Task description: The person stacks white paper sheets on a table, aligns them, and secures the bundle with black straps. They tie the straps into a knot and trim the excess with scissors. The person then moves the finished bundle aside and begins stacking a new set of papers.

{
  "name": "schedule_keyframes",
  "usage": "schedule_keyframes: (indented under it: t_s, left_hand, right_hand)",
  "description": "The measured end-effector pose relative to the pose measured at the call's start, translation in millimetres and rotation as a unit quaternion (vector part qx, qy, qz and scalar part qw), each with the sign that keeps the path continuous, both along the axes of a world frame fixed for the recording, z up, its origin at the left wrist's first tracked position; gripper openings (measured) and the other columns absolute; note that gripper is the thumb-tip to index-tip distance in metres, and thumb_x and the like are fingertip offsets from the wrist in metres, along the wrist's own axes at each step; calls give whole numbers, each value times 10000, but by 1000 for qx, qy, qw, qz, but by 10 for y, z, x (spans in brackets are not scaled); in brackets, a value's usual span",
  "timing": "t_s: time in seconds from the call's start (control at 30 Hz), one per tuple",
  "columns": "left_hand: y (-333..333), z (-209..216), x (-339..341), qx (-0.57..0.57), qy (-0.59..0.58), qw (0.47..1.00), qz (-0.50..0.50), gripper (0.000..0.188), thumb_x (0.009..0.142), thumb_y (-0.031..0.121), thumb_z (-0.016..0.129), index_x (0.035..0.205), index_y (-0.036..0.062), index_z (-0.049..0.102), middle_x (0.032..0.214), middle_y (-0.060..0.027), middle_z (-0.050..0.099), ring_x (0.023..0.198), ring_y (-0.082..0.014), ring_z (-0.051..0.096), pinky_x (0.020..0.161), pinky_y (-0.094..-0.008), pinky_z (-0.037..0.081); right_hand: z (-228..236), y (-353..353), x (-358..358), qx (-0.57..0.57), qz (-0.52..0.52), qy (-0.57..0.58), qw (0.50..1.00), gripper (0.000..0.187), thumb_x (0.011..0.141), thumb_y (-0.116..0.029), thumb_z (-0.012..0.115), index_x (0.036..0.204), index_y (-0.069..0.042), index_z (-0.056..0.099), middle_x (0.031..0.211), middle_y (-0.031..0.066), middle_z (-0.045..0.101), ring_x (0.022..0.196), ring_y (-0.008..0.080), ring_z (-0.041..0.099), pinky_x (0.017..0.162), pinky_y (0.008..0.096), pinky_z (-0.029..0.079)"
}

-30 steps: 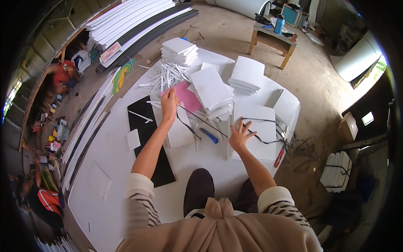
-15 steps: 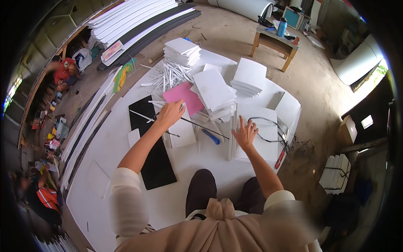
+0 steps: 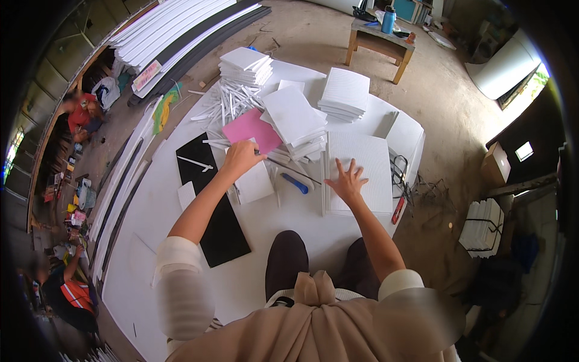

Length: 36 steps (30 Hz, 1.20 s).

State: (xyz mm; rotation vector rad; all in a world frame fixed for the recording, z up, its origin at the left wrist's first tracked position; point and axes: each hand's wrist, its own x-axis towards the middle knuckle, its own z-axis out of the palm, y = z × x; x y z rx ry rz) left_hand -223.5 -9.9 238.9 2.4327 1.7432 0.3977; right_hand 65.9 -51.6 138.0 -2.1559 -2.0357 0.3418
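Observation:
My left hand [image 3: 241, 158] rests at the near edge of a pink sheet [image 3: 250, 130], fingers closed around the end of a thin dark rod [image 3: 289, 169] that runs right across the white floor board [image 3: 181, 265]. A small white square piece [image 3: 254, 183] lies just below that hand. My right hand [image 3: 347, 181] lies flat with fingers spread on a white ribbed panel [image 3: 362, 163]. Between the hands lies a blue-handled knife [image 3: 295, 183]. My knees are at the lower middle.
A black sheet [image 3: 211, 211] lies to my left. Stacks of white panels [image 3: 345, 90] and loose white strips [image 3: 226, 105] sit beyond. A red tool [image 3: 398, 210] and tangled wire [image 3: 422, 184] lie right. A wooden bench [image 3: 379, 43] holds a blue bottle [image 3: 389, 21]. People sit at far left.
My left hand has drawn back from the pink sheet toward me. My right hand has shifted right and now lies spread on the ribbed white panel.

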Motion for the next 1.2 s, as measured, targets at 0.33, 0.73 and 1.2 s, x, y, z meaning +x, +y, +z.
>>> schedule_keyframes:
  t_s: [0.33, 0.73, 1.2]
  left_hand:
    - [131, -75, 424, 29, -314, 939, 139, 232, 682, 193, 591, 749, -29, 600, 589, -127, 565, 528, -161, 528, 517, -290, 398]
    - [146, 563, 137, 160, -313, 924, 148, 247, 720, 206, 582, 706, -39, 552, 533, -75, 498, 490, -131, 451, 492, -279, 360]
    - [630, -70, -112, -4, 106, 985, 138, 131, 606, 217, 681, 683, 116, 651, 859, -186, 589, 937, -327, 504, 908, -378, 350]
  right_hand:
    - [-177, -33, -177, 44, -8, -24, 999, 855, 589, -395, 665, 1308, -270, 218, 1365, 193, 76, 1227, 477, -27, 811, 747, 28]
    - [-204, -76, -242, 54, -10, -45, 997, 821, 618, -390, 642, 1309, -266, 215, 1364, 190, 79, 1225, 477, -10, 823, 740, 33]
    - [-672, 56, 2620, 146, -171, 273, 935, 232, 800, -245, 513, 936, -81, 606, 773, 40, 609, 713, 162, 562, 649, 302, 423]
